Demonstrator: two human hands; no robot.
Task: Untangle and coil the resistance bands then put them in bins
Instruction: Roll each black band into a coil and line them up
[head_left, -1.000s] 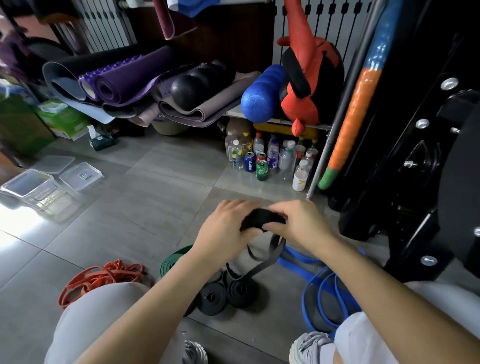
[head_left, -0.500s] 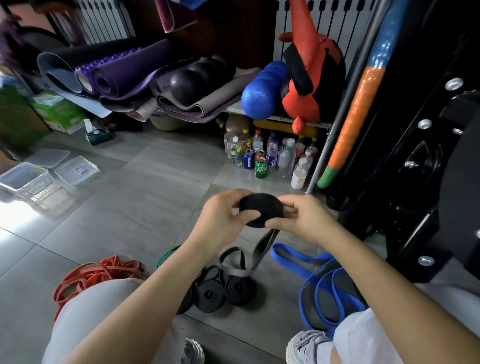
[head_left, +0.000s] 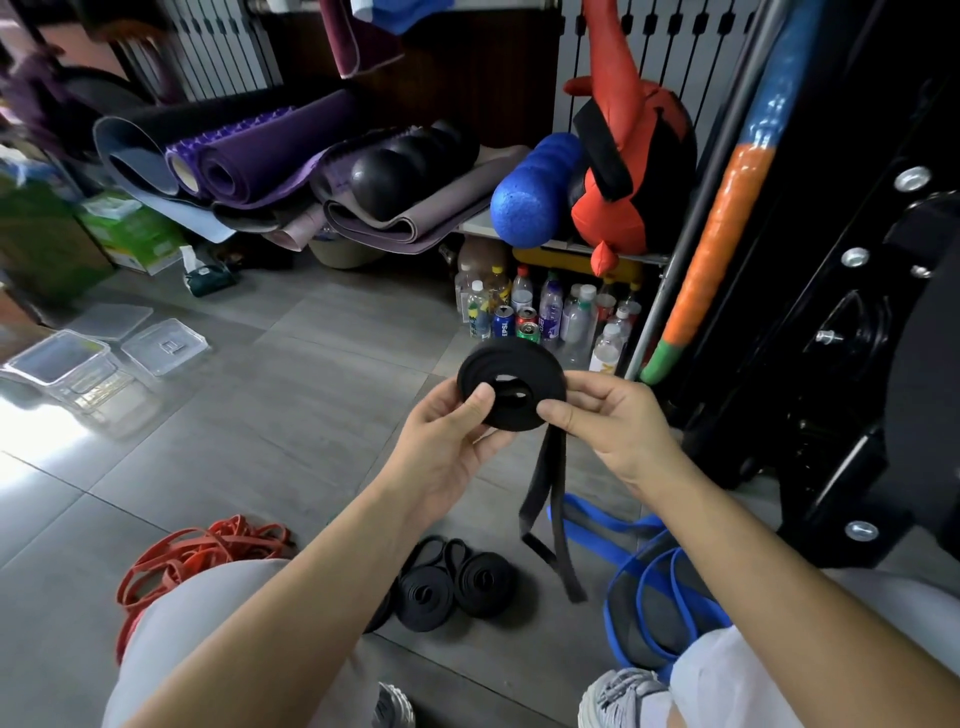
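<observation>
The black resistance band (head_left: 511, 384) is held up at mid-frame in the head view, above the tiled floor (head_left: 291, 415), most of it wound into a flat coil. The left hand (head_left: 447, 441) pinches the coil's left rim, thumb on the near face and fingers behind. The right hand (head_left: 608, 421) pinches the right rim the same way. The coil's flat face is turned toward the camera. Its loose end hangs straight down from the lower right rim.

Far left on the floor stand clear bins (head_left: 57, 364) with lids (head_left: 166, 345) lying beside them; glare hides their contents. Coiled black bands (head_left: 457, 584) lie below the hands, with red bands (head_left: 197, 551) left of them and a blue band (head_left: 654, 587) to the right.

Bare tile runs between hands and bins. A black rack (head_left: 831, 312) crowds the right side, and bottles (head_left: 545, 312) stand just beyond the coil.
</observation>
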